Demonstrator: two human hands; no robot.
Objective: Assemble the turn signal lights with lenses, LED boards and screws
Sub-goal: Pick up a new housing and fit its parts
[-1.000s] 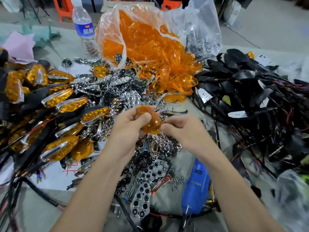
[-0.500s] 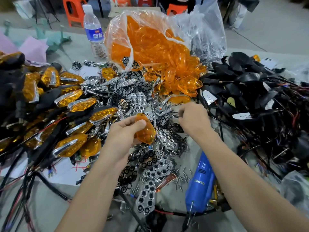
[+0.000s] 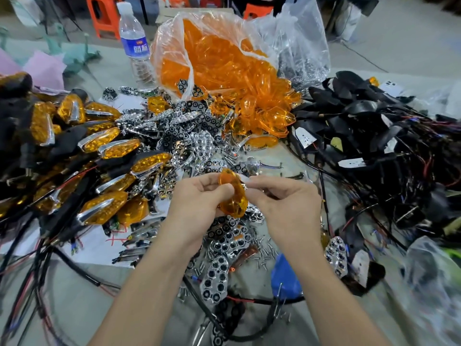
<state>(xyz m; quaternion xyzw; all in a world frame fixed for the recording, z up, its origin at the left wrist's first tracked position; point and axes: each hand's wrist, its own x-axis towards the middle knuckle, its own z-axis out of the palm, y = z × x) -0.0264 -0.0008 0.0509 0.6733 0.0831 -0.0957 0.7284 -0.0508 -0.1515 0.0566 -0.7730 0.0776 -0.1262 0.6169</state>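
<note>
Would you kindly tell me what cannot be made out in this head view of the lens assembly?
- Head view: the small pale part pinched by the right hand against the amber lens is mostly covered by its fingers; unidentifiable.
- Head view: the lens's lower edge is hidden in the grip of the left hand.
- Head view: the blue power tool is largely behind the right forearm.

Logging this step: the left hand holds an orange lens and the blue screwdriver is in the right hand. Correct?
No. Head view: the left hand holds the orange lens, but the blue screwdriver lies on the table by the right forearm.
</note>
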